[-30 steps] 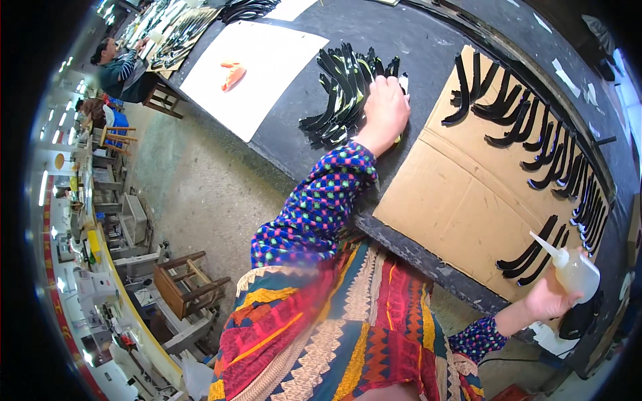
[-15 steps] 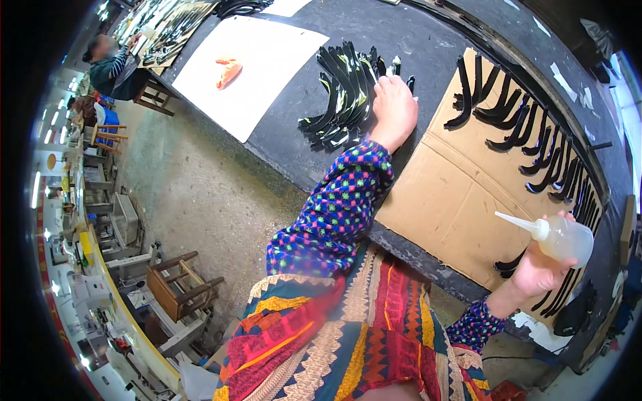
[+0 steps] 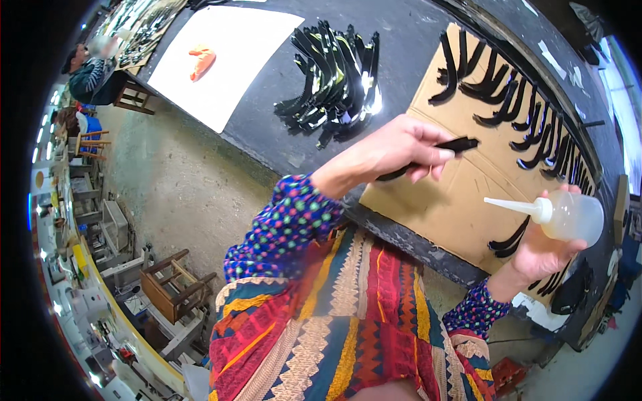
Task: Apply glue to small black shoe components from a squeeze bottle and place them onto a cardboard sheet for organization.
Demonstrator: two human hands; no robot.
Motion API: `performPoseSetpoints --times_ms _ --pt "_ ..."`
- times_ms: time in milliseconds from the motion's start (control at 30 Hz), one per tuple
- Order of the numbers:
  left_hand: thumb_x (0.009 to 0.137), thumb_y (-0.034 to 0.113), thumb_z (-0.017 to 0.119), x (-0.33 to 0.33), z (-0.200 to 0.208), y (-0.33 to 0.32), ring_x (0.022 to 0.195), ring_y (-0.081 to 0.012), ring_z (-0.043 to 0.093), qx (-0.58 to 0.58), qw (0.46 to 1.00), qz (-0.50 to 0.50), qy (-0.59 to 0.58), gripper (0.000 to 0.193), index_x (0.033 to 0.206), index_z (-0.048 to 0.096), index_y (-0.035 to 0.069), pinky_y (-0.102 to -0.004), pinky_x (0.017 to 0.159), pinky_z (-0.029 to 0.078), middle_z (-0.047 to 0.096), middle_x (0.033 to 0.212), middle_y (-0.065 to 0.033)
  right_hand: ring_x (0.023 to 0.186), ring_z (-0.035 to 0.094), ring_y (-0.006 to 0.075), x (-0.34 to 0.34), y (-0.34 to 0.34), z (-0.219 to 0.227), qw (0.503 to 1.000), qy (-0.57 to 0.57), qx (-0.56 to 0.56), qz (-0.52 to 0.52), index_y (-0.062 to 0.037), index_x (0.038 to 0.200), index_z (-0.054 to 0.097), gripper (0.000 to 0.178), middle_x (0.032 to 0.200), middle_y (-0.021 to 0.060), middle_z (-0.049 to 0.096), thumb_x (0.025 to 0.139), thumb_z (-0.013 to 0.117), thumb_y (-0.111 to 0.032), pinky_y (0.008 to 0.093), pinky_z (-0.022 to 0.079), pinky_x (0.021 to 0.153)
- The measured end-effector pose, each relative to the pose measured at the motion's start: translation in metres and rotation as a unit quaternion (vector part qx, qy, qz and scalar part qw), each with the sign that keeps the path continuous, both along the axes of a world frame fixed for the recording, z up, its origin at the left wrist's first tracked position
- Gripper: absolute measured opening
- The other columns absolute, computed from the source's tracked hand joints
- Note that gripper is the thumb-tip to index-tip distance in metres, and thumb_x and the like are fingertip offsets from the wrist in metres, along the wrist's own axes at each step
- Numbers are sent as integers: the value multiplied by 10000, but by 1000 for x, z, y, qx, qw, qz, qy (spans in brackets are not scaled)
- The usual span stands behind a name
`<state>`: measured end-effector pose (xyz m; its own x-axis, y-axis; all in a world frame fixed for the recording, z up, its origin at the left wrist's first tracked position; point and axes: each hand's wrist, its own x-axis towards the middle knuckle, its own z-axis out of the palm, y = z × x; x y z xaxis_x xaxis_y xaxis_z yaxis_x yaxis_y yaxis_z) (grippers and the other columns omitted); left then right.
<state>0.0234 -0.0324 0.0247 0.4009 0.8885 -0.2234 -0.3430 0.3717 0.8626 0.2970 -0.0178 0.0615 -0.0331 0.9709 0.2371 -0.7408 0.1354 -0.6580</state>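
Note:
Between the thumb and fingers of my left hand (image 3: 401,150) is a curved black strip (image 3: 459,144), held above the near part of a cardboard sheet (image 3: 401,197). My right hand (image 3: 542,250) grips a translucent squeeze bottle (image 3: 572,217) with a long thin nozzle that points left toward the strip, apart from it. A heap of glossy black strips (image 3: 334,80) lies on the dark table, left of the cardboard. More black strips (image 3: 495,90) are laid out in pairs along the far and right side of the cardboard.
A white sheet (image 3: 231,53) with a crumpled orange piece (image 3: 202,61) lies at the table's far left. The dark table's near edge (image 3: 428,247) runs before me. A wooden stool (image 3: 175,287) stands on the floor at left. Another person (image 3: 93,77) sits at the far left.
My left hand has come from the heap toward the right and nearer, now with a black strip in it. My right hand still holds the bottle, barely moved. The view has shifted slightly.

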Motion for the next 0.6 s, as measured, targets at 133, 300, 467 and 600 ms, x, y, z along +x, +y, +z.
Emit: performPoseSetpoints --times_ms 133,300,467,600 --pt "812 99 567 -7 17 -23 413 -3 397 -54 997 -56 -9 193 955 602 -24 -142 394 281 560 591 -14 1180 370 291 -21 1 15 991 -116 22 -71 -49 1279 307 812 1279 127 362 676 676 -450 487 346 940" --pt "782 93 604 -20 27 -39 376 9 354 -86 993 -77 -7 203 940 612 -33 -141 355 228 522 540 -1 1146 406 293 -40 -2 27 969 -214 56 -106 -17 1271 304 905 1246 140 395 630 668 -541 478 408 879" --pt "763 66 616 -29 33 -44 360 7 341 -114 991 -71 0 192 925 618 -36 -149 332 207 500 518 6 1122 422 298 -45 -4 32 953 -272 79 -103 17 1265 295 997 1232 152 405 579 672 -601 479 430 849" --pt "758 56 616 -34 35 -47 358 7 347 -112 991 -68 10 171 902 622 -37 -152 327 209 497 514 8 1119 422 309 -50 -6 34 946 -293 82 -115 12 1270 289 1021 1233 150 405 565 667 -622 482 426 849"
